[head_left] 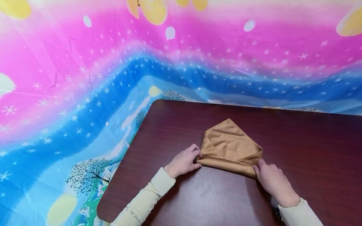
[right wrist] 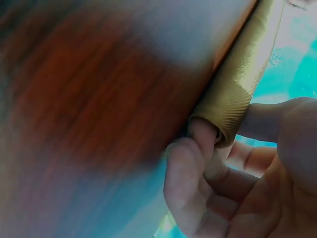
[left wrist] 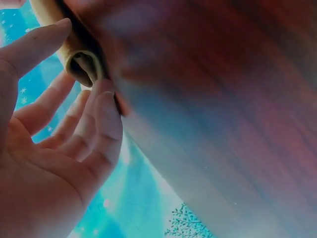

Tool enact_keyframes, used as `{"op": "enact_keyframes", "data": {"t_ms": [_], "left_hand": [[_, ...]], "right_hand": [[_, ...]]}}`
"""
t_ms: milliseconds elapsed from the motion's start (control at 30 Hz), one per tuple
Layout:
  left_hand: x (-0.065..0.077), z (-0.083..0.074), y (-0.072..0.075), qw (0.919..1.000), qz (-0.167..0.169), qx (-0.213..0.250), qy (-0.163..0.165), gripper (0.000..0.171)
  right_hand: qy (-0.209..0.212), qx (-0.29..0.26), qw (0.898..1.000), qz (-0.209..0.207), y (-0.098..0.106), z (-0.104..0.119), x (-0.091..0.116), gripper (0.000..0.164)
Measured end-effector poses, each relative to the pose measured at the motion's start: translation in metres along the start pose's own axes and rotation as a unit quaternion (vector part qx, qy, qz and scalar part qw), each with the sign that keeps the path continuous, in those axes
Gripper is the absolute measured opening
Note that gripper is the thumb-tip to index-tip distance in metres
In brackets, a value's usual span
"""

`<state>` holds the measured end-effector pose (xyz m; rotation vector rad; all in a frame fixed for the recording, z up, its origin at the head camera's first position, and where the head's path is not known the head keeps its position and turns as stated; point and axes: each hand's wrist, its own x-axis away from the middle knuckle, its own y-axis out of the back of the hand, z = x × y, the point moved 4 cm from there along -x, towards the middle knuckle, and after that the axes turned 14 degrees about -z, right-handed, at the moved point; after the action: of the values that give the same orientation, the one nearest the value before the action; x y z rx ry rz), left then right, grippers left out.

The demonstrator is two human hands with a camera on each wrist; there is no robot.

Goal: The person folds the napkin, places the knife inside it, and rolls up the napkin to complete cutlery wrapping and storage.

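Note:
A golden-brown satin cloth [head_left: 230,141] lies folded on the table, its far side coming to a point. Along its near edge runs a rolled tube of the same fabric. The left hand [head_left: 185,160] holds the tube's left end; in the left wrist view, the hollow end of the cloth [left wrist: 81,62] shows between the digits. At the opposite end, the right hand [head_left: 274,180] grips the roll. Seen from the right wrist, a fingertip [right wrist: 203,134] is tucked into the opening of the rolled cloth [right wrist: 230,84], while another digit presses its outside.
The dark reddish-brown table [head_left: 175,125] has rounded left corners. Behind it and along its left side hangs a pink and blue printed backdrop [head_left: 113,62] with snowflakes and trees. Pale sleeves [head_left: 147,201] cover both forearms.

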<state>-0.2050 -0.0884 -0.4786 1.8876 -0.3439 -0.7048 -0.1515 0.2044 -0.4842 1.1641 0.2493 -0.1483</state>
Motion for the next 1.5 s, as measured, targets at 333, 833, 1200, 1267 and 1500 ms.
{"op": "enact_keyframes", "data": {"t_ms": [333,833,1200,1267,1500], "left_hand": [[-0.001,-0.007,-0.005,0.9902,0.018,-0.115,-0.077,0.030],[-0.002,-0.011,-0.002,0.9820,-0.003,-0.158,-0.103,0.024],[-0.001,-0.012,-0.001,0.9811,-0.006,-0.162,-0.106,0.027],[-0.001,-0.011,-0.001,0.9809,-0.005,-0.164,-0.105,0.027],[0.000,-0.011,-0.003,0.9804,-0.012,-0.165,-0.107,0.027]], "right_hand": [[0.029,0.025,0.997,-0.062,0.003,0.004,0.005,0.019],[0.124,-0.021,0.992,-0.031,0.007,0.006,0.010,0.045],[0.137,-0.024,0.989,-0.053,0.007,0.003,0.010,0.043],[0.138,-0.023,0.989,-0.054,0.007,0.003,0.010,0.042],[0.154,-0.021,0.985,-0.072,0.006,0.001,0.011,0.041]]}}
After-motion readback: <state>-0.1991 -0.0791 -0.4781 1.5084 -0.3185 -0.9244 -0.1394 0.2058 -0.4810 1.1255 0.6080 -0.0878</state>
